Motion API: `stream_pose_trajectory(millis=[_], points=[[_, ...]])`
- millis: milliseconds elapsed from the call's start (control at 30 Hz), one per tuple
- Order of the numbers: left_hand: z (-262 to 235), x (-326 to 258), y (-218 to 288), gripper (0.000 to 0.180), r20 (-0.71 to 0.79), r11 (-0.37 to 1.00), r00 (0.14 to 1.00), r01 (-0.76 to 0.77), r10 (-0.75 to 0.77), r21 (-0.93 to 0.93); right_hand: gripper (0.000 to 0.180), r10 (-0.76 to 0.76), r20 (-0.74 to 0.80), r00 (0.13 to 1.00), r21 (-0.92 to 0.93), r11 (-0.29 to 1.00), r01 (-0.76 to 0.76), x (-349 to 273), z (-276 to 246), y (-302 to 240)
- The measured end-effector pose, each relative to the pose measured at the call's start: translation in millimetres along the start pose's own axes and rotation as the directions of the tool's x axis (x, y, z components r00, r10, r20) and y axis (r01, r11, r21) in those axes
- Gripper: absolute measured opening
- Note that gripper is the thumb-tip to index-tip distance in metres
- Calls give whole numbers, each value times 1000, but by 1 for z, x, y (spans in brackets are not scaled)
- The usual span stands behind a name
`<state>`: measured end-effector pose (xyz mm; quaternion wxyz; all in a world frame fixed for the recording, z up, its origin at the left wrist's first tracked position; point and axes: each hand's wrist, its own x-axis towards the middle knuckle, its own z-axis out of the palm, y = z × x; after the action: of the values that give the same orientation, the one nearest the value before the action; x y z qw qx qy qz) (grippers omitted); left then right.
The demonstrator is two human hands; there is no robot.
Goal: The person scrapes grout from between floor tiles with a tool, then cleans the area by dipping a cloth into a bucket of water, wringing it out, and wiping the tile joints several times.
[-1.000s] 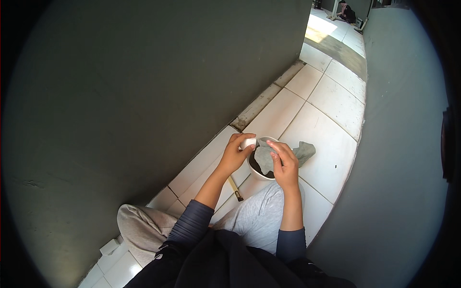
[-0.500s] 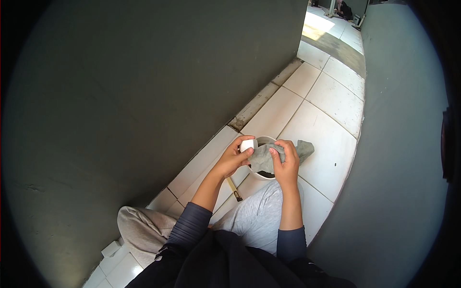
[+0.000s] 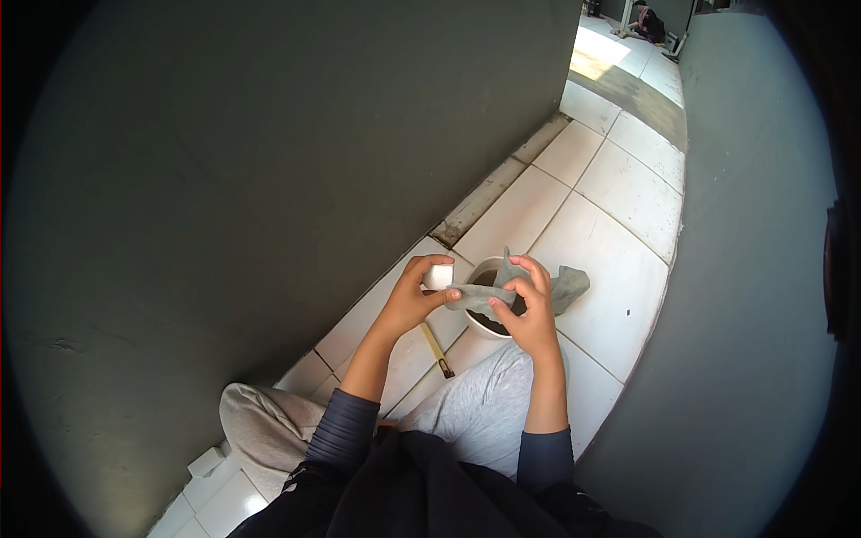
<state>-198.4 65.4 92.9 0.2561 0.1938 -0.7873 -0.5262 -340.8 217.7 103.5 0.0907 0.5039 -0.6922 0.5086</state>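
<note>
My left hand point(image 3: 408, 300) grips a small white block point(image 3: 439, 274) between thumb and fingers. Its thumb also presses on one end of a thin grey-green cloth point(image 3: 480, 297). The cloth's other side is pinched in my right hand point(image 3: 534, 318), one corner sticking up by its fingers. Below both hands stands a round white tub point(image 3: 485, 330) with something dark inside, partly covered by the cloth. More grey cloth point(image 3: 569, 288) shows right of my right hand; whether it is the same piece, I cannot tell.
A yellowish utility knife point(image 3: 439, 351) lies on the white floor tiles point(image 3: 619, 238) beside my knee. Dark grey walls rise on the left point(image 3: 269, 179) and right point(image 3: 753, 269). Another white block point(image 3: 206, 462) sits at lower left. A person point(image 3: 648, 22) is far off.
The cloth was bunched over the tub and is now drawn out between my hands, a corner raised. My left hand has moved slightly left with the white block.
</note>
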Motion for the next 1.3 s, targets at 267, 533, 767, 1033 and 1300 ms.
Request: stream_pose_trajectory(millis=[267, 533, 767, 1033, 1300], points=[[-15, -29, -31, 46, -36, 967, 985, 160, -170, -197, 14, -42, 401, 915, 158, 987, -24, 8, 12, -41], [-37, -54, -23, 56, 67, 998, 996, 60, -62, 35, 16, -110, 633, 766, 148, 989, 20, 7, 34, -65], [-44, -79, -18, 38, 225, 992, 967, 126, -122, -3, 15, -79, 664, 744, 107, 994, 10, 10, 39, -67], [-47, -87, -28, 48, 182, 997, 980, 82, -79, -7, 17, -56, 720, 692, 126, 991, -51, 11, 37, -71], [-51, -88, -22, 54, 106, 993, 993, 32, -44, 110, 18, -89, 774, 626, 135, 990, -26, 6, 41, -73]])
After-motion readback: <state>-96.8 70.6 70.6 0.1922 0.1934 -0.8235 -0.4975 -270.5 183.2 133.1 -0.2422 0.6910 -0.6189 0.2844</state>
